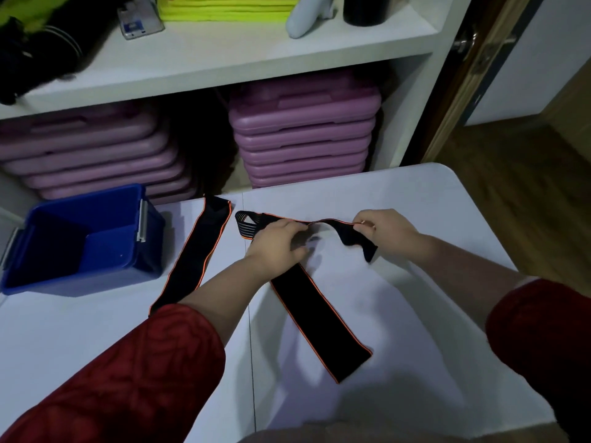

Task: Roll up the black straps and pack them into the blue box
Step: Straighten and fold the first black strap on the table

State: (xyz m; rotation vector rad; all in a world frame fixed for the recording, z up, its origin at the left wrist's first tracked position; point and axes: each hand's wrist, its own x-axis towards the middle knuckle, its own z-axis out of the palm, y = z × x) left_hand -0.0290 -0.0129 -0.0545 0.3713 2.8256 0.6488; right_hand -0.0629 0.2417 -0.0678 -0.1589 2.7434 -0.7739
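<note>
So far no strap is rolled | blue box (80, 238) at left looks empty | left hand (275, 247) and right hand (380, 227) each pinch one black strap (319, 327) mid-frame | second strap (195, 257) lies flat on counter (415, 203).

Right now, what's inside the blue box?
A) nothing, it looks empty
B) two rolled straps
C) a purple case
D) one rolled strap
A: the blue box shows only its bare floor, while one black strap lies flat beside it, a second strap lies flat on the table, and a third strap is held between the left hand and the right hand.
</note>
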